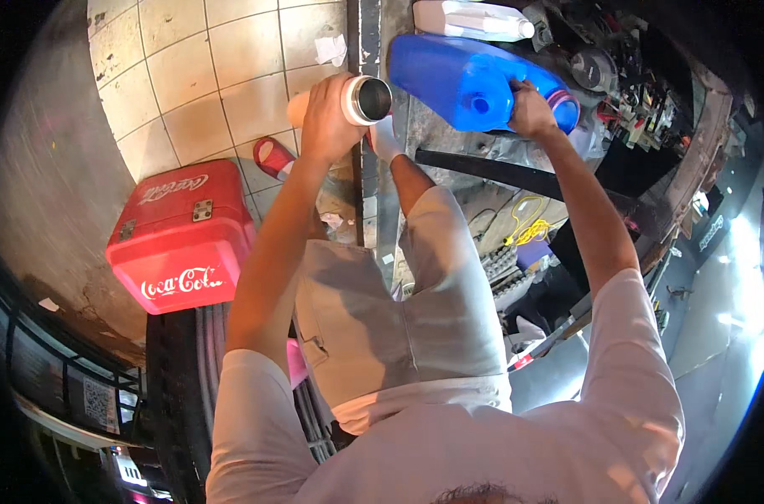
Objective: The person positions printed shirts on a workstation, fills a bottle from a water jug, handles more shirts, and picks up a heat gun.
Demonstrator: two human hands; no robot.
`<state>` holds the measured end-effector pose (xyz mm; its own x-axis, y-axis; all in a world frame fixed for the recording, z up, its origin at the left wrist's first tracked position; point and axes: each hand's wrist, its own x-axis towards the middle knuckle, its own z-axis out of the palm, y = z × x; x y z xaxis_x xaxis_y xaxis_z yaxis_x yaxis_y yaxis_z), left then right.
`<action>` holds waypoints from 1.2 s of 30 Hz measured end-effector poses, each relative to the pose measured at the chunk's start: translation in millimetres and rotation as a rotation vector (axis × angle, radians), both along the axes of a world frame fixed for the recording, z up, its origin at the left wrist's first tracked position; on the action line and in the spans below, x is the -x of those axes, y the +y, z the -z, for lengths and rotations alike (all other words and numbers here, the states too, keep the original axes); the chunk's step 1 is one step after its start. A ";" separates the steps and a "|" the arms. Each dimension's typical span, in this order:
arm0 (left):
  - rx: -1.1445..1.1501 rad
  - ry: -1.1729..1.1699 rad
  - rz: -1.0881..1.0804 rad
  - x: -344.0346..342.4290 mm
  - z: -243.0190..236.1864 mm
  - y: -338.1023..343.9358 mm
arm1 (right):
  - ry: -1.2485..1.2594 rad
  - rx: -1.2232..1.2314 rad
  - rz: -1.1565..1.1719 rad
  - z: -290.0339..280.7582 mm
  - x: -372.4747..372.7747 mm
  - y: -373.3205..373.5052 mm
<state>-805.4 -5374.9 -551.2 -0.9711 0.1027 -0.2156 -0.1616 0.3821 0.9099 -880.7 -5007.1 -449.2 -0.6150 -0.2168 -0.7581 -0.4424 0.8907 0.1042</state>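
My left hand [329,118] is wrapped round a pale, cream-coloured insulated tumbler [357,102]. Its round mouth is uncovered and shows a bare metal inside. To the right, my right hand [531,109] grips the handle of a large translucent blue water jug [449,71]. A pink ring [564,102] circles the jug's mouth, just right of my fingers. The jug is over the cluttered worktop, apart from the tumbler; whether it is tilted I cannot tell. What the tumbler holds, if anything, is not visible.
A white plastic bottle [474,20] lies beyond the jug. Tools and loose parts [642,92] crowd the right side. A yellow cord [529,223] lies lower down. A red cooler box [184,235] stands at the left, near a red slipper [273,157] on tiled floor.
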 end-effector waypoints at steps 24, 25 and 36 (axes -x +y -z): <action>0.543 0.096 0.024 -37.6 119.3 -140.7 | -0.160 -0.037 0.023 134.8 -33.2 -372.7; 0.548 0.086 0.024 -41.8 123.0 -143.9 | -0.174 -0.033 -0.022 136.3 -35.9 -375.5; 0.489 0.046 -0.003 -54.4 136.0 -140.6 | -0.246 0.000 -0.077 134.6 -35.7 -377.3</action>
<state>-751.0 -5515.6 -687.2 -0.9809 -0.0029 -0.1943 -0.1271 0.7659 0.6302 -844.9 -5384.4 -583.8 -0.3935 -0.2555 -0.8831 -0.5208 0.8535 -0.0149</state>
